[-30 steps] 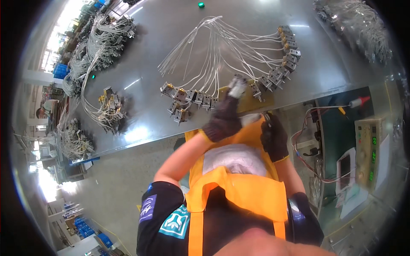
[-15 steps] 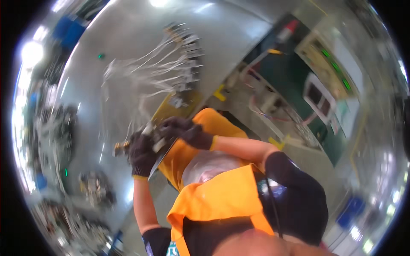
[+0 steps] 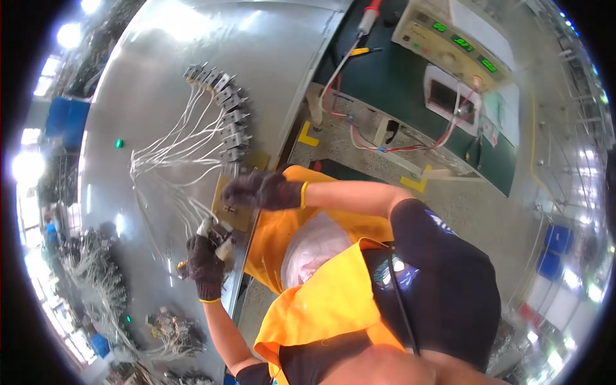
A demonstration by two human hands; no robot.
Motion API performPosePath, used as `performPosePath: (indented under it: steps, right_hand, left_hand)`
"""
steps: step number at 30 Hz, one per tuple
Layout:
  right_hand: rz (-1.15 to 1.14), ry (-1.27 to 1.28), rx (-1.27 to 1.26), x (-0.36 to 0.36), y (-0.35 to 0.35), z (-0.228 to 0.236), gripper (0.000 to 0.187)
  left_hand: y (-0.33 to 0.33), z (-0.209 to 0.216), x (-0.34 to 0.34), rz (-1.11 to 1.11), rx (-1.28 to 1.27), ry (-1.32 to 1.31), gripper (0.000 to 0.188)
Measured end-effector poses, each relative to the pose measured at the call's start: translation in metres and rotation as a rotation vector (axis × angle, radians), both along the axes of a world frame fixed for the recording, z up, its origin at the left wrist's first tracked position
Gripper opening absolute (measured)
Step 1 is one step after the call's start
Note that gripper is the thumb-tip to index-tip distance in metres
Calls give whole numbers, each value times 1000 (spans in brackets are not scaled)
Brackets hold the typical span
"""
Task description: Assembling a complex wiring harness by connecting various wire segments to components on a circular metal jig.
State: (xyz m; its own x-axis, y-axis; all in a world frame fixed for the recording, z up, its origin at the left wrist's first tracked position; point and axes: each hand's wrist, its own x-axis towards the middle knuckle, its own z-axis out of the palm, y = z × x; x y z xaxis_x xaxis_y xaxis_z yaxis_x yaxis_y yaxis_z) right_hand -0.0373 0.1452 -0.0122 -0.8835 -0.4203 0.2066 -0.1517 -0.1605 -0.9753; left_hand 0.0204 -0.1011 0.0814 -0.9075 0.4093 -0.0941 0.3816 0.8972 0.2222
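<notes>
Blk short-slv top (image 3: pixel 446 282), orange apron (image 3: pixel 321 305)
Dk gloves (image 3: pixel 273 191) w/ yel cuffs (image 3: pixel 304 194); blk cord (image 3: pixel 400 301) at 5 o'clock.

I stand in a factory workshop: wired metal parts (image 3: pixel 232 122) curve along the metal table (image 3: pixel 154 96), a tangled heap (image 3: pixel 96 276) shares it, and right of it a desk (image 3: pixel 385 80) bears an instrument (image 3: pixel 449 48) with green digits.

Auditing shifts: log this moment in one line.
left hand: near white wires | right hand: over yellow board | table: curved row of metal parts
</notes>
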Motion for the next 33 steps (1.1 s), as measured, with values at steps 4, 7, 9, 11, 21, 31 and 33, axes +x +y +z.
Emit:
performPosePath:
  steps: [4, 7, 9, 11, 21, 31, 33]
  right_hand:
    - [-121, 210, -128, -36, 35, -2, 21]
    - [-203, 198, -22, -51, 55, 7, 20]
    - [-200, 59, -161, -48, 62, 5, 20]
    - [-171, -155, -154, -31, 82, 16, 21]
    - [-139, -675, -249, 19, 95, 24, 26]
    - [-52, -573, -214, 26, 85, 44, 30]
    - [-103, -470, -3, 23, 73, 44, 29]
  left_hand:
    - [44, 4, -17, 184, 852, -197, 58]
    - [71, -14, -32, 254, 761, -221, 49]
    - [84, -17, -30, 281, 735, -203, 46]
    - [95, -8, -30, 128, 156, 230, 43]
    - [141, -7, -55, 530, 438, 59, 61]
    - [143, 5, -50, 356, 268, 138, 52]
    - [145, 9, -48, 389, 282, 120, 52]
